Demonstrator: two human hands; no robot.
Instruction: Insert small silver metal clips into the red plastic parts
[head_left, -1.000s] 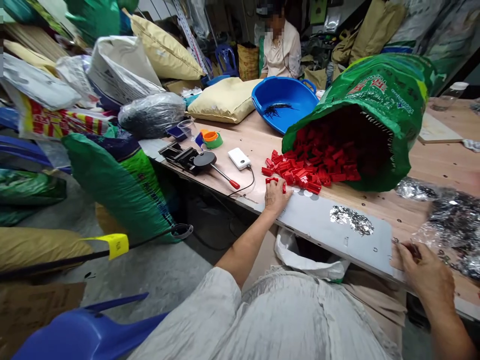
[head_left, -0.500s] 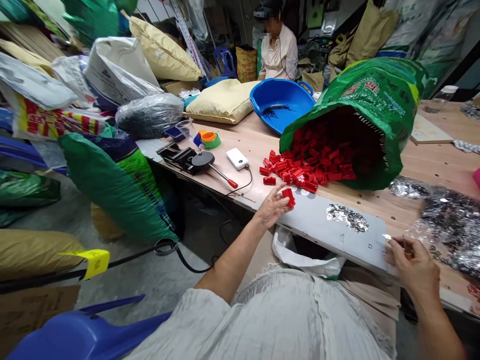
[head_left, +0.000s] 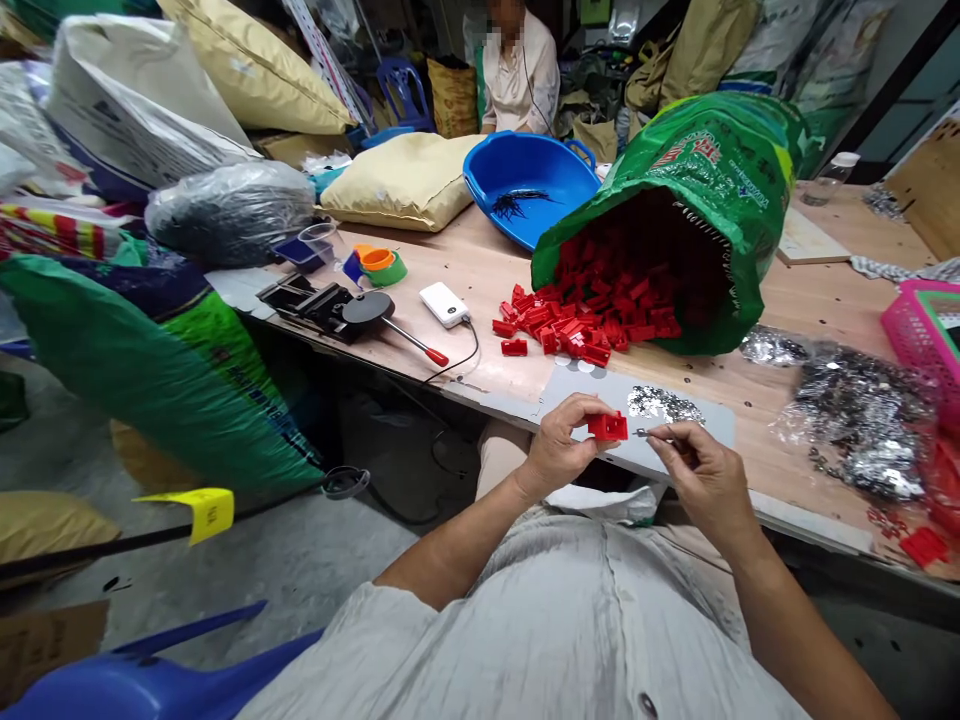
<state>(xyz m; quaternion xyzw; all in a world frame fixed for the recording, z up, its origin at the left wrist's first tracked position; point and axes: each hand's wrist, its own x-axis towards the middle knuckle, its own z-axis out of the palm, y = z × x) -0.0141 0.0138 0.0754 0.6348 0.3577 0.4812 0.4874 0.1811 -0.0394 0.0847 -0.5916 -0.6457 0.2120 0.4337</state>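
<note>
Between the thumb and fingers of my left hand (head_left: 562,445) is a small red plastic part (head_left: 607,427), its hollow side turned to the right. My right hand (head_left: 701,470) pinches a small metal piece (head_left: 642,433), whose tip points at the red part with a small gap between them. Both hands are above the front edge of a grey board (head_left: 712,425). Just behind them lies a pile of shiny metal pieces (head_left: 664,403). More red plastic parts (head_left: 592,310) spill out of a green sack (head_left: 750,200) onto the table.
A black clamp device with a red-tipped lever (head_left: 367,318) and a white power bank (head_left: 445,304) stand left. Behind is a blue basin (head_left: 536,190). Bags of metal pieces (head_left: 862,420) and a pink basket (head_left: 911,335) are right. A person (head_left: 520,75) sits across the table.
My right hand has come left from the board's right end, bringing the metal piece close to the red part. My left hand has turned the red part. The view has shifted right.
</note>
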